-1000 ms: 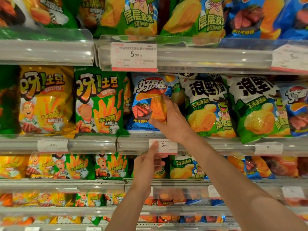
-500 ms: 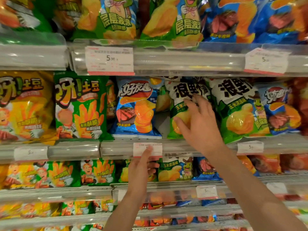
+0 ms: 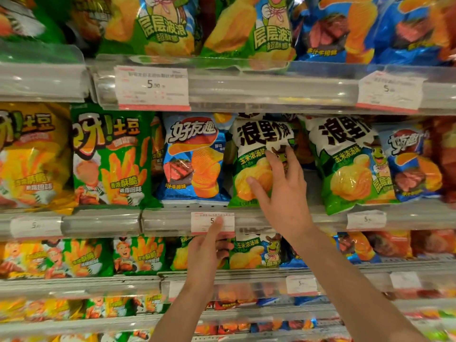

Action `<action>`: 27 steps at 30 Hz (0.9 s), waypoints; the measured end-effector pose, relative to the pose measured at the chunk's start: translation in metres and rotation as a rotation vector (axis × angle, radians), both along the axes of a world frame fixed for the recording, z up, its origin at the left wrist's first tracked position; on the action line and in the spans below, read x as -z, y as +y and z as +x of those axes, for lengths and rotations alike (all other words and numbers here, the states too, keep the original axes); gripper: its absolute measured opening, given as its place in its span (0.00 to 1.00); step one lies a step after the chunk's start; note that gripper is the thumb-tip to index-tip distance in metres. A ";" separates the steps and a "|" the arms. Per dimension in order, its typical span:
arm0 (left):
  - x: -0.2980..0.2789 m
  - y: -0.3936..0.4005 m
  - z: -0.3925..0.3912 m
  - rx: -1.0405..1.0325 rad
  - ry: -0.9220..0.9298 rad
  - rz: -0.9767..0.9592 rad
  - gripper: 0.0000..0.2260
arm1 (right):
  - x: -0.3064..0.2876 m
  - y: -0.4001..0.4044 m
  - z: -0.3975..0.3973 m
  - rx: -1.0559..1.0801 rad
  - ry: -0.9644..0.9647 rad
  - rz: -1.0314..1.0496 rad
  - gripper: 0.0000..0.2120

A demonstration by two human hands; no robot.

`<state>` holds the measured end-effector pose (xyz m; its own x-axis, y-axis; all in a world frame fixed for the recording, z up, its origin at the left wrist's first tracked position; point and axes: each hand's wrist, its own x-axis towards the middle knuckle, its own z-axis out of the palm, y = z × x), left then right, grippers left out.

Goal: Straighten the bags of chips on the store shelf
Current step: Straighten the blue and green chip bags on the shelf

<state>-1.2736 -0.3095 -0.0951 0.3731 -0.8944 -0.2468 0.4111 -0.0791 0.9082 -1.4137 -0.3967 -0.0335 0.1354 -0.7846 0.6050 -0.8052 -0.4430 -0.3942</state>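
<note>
On the middle shelf a green-and-white chip bag [image 3: 249,154] stands upright right of a blue chip bag [image 3: 195,159]. My right hand [image 3: 281,191] rests on the green-and-white bag's front, fingers spread, thumb on its lower part. My left hand [image 3: 209,245] is lower, its thumb pressed on the white price tag [image 3: 204,219] on the shelf's front rail [image 3: 103,222], fingers curled beneath. A second green-and-white bag [image 3: 345,166] leans to the right of my hand.
A green fries bag [image 3: 108,156] and a yellow one [image 3: 32,156] stand to the left. A blue bag [image 3: 409,164] is at the right. Shelves above and below are packed with more bags. Clear plastic rails with price tags front each shelf.
My right hand left the blue bag and moved right onto the green-and-white bag, which now stands straighter. My left hand stayed on the price tag. The view shifted right.
</note>
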 end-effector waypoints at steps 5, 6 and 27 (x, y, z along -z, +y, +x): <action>-0.002 0.001 0.004 0.028 -0.024 -0.009 0.13 | 0.007 -0.004 0.001 -0.015 -0.005 -0.054 0.26; -0.002 0.001 0.004 0.024 -0.028 -0.006 0.13 | 0.009 -0.004 0.001 -0.021 -0.002 -0.066 0.25; 0.011 0.003 0.013 0.078 -0.267 -0.043 0.16 | 0.037 0.034 -0.014 0.009 -0.048 -0.014 0.38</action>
